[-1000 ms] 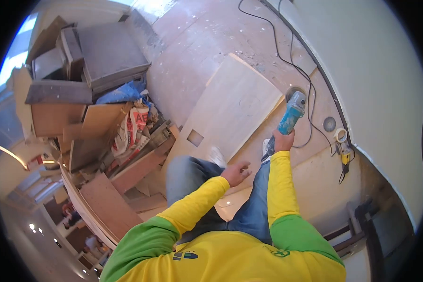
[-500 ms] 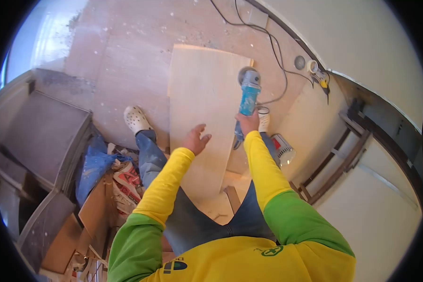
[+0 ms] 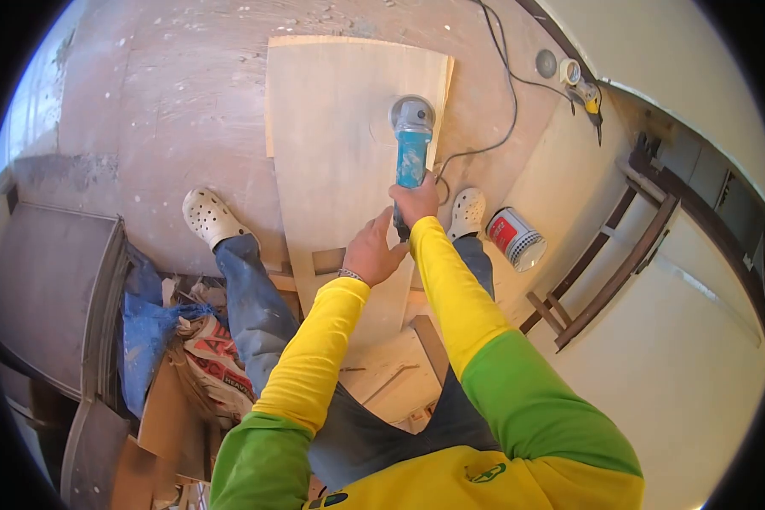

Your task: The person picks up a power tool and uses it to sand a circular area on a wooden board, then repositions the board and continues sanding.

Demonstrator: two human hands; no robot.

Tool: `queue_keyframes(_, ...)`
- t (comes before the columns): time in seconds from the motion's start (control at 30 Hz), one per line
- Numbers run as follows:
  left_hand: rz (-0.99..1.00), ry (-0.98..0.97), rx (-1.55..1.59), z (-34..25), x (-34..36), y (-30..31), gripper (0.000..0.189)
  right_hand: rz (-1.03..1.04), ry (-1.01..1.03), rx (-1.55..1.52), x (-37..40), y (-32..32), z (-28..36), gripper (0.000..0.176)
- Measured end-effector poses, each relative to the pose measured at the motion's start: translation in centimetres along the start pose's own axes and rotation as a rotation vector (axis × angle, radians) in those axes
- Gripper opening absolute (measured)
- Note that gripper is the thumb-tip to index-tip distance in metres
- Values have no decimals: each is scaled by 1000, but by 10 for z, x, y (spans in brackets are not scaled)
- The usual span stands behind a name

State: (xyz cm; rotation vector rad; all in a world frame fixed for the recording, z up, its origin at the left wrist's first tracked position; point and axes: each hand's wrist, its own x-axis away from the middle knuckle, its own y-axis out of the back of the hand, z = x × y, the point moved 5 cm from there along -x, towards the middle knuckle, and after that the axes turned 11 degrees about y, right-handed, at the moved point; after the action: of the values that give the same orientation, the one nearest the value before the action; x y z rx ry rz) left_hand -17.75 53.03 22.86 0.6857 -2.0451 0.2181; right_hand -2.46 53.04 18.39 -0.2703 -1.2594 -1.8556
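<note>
A blue angle grinder (image 3: 412, 157) with a grey head hangs over or rests on a pale wooden board (image 3: 331, 127); contact cannot be made out. My right hand (image 3: 416, 201) is wrapped round the lower part of its body. Close beside it, my left hand (image 3: 372, 252) is at the dark rear end of the grinder, its fingers partly spread and the fingertips near or touching the tool. The grinder's disc sits over the upper right part of the board. A dark cable runs from the tool to the right.
A red and white tin (image 3: 516, 239) lies to the right of my shoe. Tape (image 3: 569, 71), a grey disc (image 3: 546, 63) and a yellow tool (image 3: 588, 100) are near the wall. Blue plastic (image 3: 144, 344) and cardboard are at the left, beside grey panels (image 3: 49, 289).
The grinder and my right hand have moved left, over the board. My left hand has come across to the grinder's rear end. The camera view has shifted.
</note>
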Motion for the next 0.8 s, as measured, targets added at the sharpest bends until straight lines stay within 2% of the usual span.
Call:
queue_keyframes(0.27, -63, 102, 221, 29, -4, 17, 75, 3, -32, 23, -6, -30, -16, 63)
queue_keyframes(0.37, -60, 106, 220, 35, -1, 17, 74, 4, -36, 23, -5, -38, -19, 63)
queue_keyframes(0.43, -57, 103, 214, 34, 1, 17, 74, -27, -23, -24, -4, -40, -15, 56)
queue_keyframes(0.8, -68, 78, 206, 35, 5, 16, 73, -14, -23, -6, -8, -41, -17, 55)
